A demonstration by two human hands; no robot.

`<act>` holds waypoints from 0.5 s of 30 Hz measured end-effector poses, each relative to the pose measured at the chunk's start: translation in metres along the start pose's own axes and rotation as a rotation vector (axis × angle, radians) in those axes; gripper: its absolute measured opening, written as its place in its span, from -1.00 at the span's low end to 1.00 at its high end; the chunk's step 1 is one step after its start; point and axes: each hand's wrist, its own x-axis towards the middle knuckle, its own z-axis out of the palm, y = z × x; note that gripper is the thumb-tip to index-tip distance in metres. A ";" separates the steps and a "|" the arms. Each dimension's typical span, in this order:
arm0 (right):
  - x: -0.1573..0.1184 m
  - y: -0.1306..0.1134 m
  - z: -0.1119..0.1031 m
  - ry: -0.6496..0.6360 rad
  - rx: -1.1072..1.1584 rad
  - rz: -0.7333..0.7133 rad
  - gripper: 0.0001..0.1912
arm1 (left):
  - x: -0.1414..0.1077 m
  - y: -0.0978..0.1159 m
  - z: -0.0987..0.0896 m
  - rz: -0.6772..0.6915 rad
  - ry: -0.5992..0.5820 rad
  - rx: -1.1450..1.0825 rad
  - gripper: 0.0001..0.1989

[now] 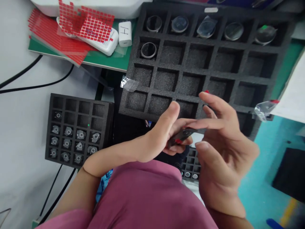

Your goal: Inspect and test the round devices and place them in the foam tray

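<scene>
My left hand (159, 133) grips a small dark watch part (182, 136) from beneath, its thumb raised away from it. Red patches show on this part, which is tilted and partly hidden by fingers. My right hand (221, 149) is just to the right, with thumb and fingers apart. One of its fingers reaches across to the part's upper edge; whether it touches, I cannot tell. At the tip of its index finger is a tiny red piece (206, 92). Behind both hands lies a black foam tray (158, 66) with round watch faces (179, 24) in its far compartments.
Red sticker sheets (59, 35) lie across a white power strip (111, 43) at upper left, beside a white charger (125, 33). Lower left, another foam tray (82, 120) holds several wrapped watch parts (81, 134). A further tray (190, 160) is partly visible below my hands. Black cables (35, 86) hang at left.
</scene>
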 end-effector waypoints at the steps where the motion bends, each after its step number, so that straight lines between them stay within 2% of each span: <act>1: 0.001 0.000 -0.001 -0.050 -0.019 -0.062 -0.80 | 0.001 -0.001 0.000 -0.001 -0.024 0.009 -0.16; 4: 0.002 0.004 -0.004 -0.160 -0.023 -0.129 -0.77 | 0.002 0.000 0.000 -0.018 -0.080 0.048 -0.18; 6: 0.003 0.007 -0.003 -0.165 0.002 -0.138 -0.77 | 0.002 0.001 0.000 -0.028 -0.107 0.050 -0.17; 11: 0.001 0.005 0.008 0.067 0.141 -0.215 -0.27 | 0.004 -0.001 -0.004 -0.087 -0.096 -0.001 -0.14; 15: -0.004 -0.002 0.010 0.105 0.162 -0.126 -0.21 | 0.004 -0.006 -0.005 -0.049 -0.067 -0.047 -0.22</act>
